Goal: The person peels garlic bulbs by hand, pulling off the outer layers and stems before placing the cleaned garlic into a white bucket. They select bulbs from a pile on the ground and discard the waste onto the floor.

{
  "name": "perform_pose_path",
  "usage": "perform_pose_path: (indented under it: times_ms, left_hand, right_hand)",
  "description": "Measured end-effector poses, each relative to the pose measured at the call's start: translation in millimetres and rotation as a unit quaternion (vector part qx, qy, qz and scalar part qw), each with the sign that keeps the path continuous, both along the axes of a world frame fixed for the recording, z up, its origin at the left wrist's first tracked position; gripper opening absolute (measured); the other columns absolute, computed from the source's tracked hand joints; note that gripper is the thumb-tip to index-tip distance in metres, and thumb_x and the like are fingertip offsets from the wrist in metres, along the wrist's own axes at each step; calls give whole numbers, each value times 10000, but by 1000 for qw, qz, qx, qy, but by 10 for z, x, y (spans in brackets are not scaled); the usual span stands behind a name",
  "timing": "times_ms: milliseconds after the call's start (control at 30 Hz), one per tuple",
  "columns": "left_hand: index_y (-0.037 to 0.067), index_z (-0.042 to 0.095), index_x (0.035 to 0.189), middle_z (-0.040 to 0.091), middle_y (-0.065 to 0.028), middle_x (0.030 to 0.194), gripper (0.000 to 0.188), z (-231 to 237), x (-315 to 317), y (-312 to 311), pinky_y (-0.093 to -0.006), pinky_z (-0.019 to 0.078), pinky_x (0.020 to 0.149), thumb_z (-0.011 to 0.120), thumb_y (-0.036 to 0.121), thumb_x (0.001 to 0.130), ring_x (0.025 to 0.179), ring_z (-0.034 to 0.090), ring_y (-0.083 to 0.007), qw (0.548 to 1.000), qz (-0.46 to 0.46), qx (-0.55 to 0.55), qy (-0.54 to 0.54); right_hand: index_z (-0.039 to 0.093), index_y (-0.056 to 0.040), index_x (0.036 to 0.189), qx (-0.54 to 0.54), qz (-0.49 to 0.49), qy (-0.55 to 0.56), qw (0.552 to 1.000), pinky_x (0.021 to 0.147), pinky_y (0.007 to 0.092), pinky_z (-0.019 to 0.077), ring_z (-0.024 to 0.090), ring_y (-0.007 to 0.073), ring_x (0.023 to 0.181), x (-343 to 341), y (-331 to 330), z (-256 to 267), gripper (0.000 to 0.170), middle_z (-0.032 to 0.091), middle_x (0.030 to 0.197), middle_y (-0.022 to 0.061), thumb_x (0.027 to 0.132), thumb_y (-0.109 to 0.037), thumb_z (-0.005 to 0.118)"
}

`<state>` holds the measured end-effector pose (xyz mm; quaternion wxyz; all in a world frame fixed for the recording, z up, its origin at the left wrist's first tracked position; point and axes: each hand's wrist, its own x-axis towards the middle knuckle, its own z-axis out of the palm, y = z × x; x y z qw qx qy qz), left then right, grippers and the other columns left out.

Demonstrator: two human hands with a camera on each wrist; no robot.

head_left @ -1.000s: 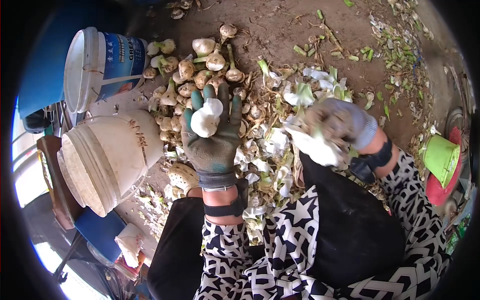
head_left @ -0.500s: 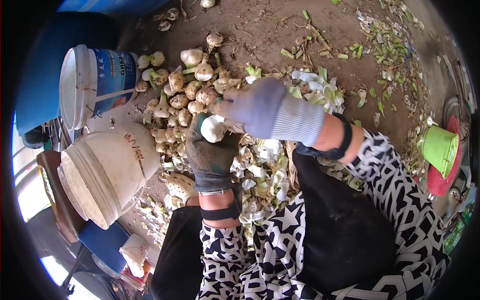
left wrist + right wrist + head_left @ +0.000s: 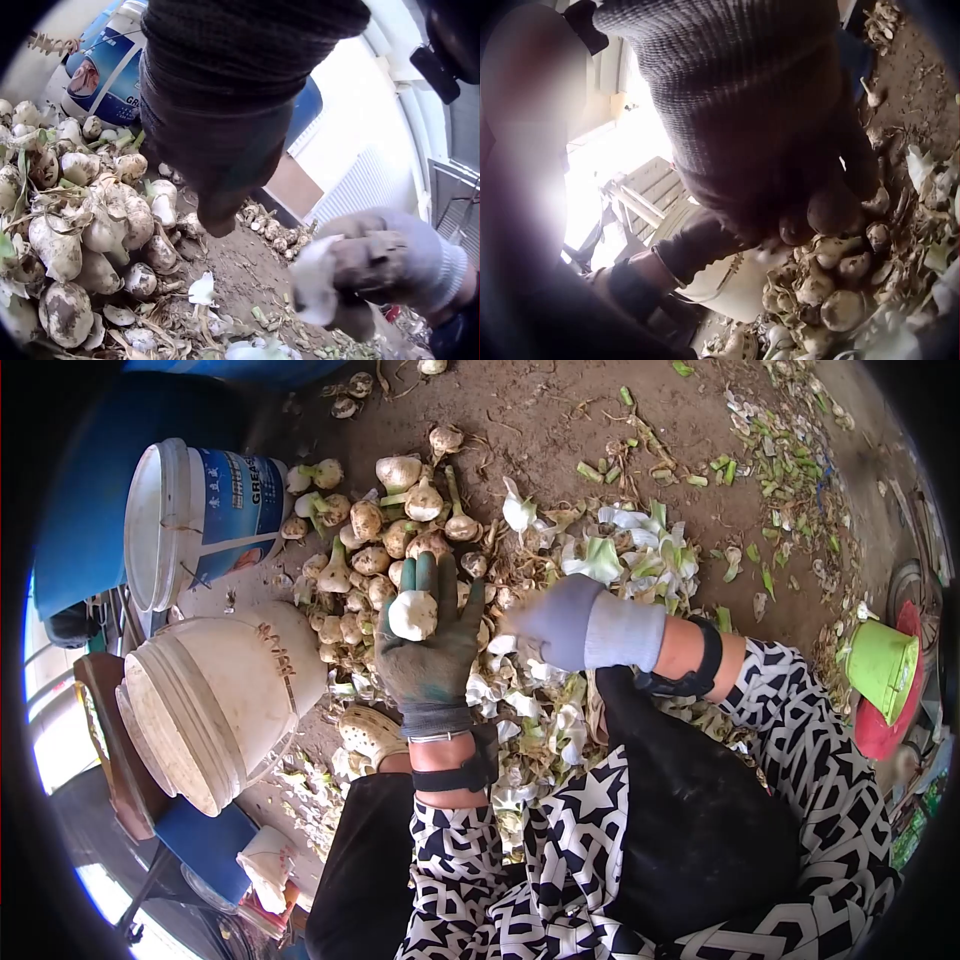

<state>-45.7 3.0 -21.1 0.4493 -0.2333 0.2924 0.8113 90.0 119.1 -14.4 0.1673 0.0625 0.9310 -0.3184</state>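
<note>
A white garlic bulb [image 3: 413,615] rests on the palm of my gloved left hand [image 3: 428,660], whose fingers lie straight, palm up, in the head view. Just to its right is my gloved right hand [image 3: 568,622], its fingertips blurred. The left wrist view shows the right hand [image 3: 390,262] with bent fingers pinching a pale piece of garlic skin [image 3: 315,281]. Beyond the left fingertips lies a pile of unpeeled bulbs [image 3: 370,560]. In the right wrist view, the right hand [image 3: 780,157] hides most of the left hand [image 3: 701,244].
Two buckets, one with a blue label [image 3: 235,495] and one plain white [image 3: 235,680], lie tipped at the left. Loose skins [image 3: 640,550] cover the ground beyond the right hand. A green container [image 3: 882,665] stands at the far right, and a shoe [image 3: 370,735] shows below the pile.
My right hand has drawn away rightward from the bulb after reaching across to it. The left fingers have straightened beneath the bulb, which looks rounder and barer than a second ago.
</note>
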Motion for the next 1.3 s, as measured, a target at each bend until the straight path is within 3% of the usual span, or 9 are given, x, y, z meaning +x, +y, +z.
perform_pose_path:
  times_ms: [300, 367, 500, 600, 633, 900, 1000, 1067, 1300]
  left_hand:
    - [3, 480, 1334, 573, -192, 1220, 526, -228, -87, -234, -420, 493, 920, 423, 374, 965, 1092, 586, -291, 932, -188, 57, 306]
    - [3, 503, 1304, 614, -128, 1058, 518, -356, -148, -479, -316, 537, 762, 401, 404, 993, 871, 640, -195, 587, -284, -310, 692]
    - [33, 467, 1317, 604, -202, 1123, 593, -173, -195, -561, -417, 507, 824, 572, -125, 755, 983, 602, -368, 471, -347, -339, 737]
    - [-2, 521, 1243, 622, -155, 1070, 406, -19, -77, -488, -360, 494, 824, 580, -30, 842, 954, 611, -287, 586, -329, -367, 643]
    - [-24, 560, 1168, 610, -82, 1036, 286, -13, 25, -460, -280, 460, 827, 568, 142, 936, 923, 573, -169, 744, -231, -288, 557]
    - [-19, 579, 1087, 590, -36, 968, 284, -126, 30, -567, -248, 442, 739, 554, 233, 959, 801, 530, -122, 809, -187, -207, 517]
    - [-30, 563, 1164, 620, -99, 1036, 386, -60, -18, -517, -264, 478, 683, 586, 275, 928, 796, 596, -167, 698, -263, -305, 592]
    - [-22, 467, 1334, 646, -153, 1070, 582, 247, 128, -293, -286, 536, 675, 513, 402, 939, 795, 656, -192, 891, -229, -63, 387]
    - [-46, 496, 1296, 626, -159, 1142, 600, 241, 104, -253, -279, 527, 700, 570, 400, 903, 831, 661, -212, 835, -259, -158, 460]
  right_hand:
    - [577, -88, 1085, -126, -207, 186, 952, 652, 364, 527, 663, 319, 748, -308, -38, 73, 355, 667, 872, 111, 815, -265, 726]
    - [573, -94, 1086, -133, -215, 236, 938, 658, 361, 528, 666, 314, 758, -275, -48, -36, 369, 670, 895, 102, 803, -262, 740]
    - [565, -101, 1033, -149, -212, 333, 907, 650, 314, 518, 654, 209, 732, -192, -24, -149, 362, 656, 858, 56, 780, -255, 773]
    - [568, -87, 967, -180, -227, 273, 917, 630, 279, 503, 615, 142, 680, -117, 39, -137, 342, 630, 798, 33, 772, -265, 784]
    - [577, -82, 926, -184, -205, 258, 926, 619, 277, 499, 617, 139, 664, -126, 58, -154, 317, 628, 764, 34, 779, -276, 779]
    - [627, -43, 856, -334, -208, 236, 889, 579, 252, 488, 611, 90, 626, -110, 121, 23, 177, 667, 737, 37, 917, -209, 623]
    - [630, -15, 876, -347, -199, 268, 876, 598, 255, 499, 620, 115, 637, -94, 173, -122, 141, 676, 773, 26, 897, -155, 626]
    - [638, -16, 872, -248, -294, 265, 884, 631, 269, 510, 630, 130, 668, 47, 339, -272, 125, 674, 773, 36, 863, -141, 647]
    - [590, -66, 997, -165, -210, 204, 942, 644, 306, 530, 655, 170, 702, 223, 281, -248, 250, 661, 819, 52, 827, -213, 700]
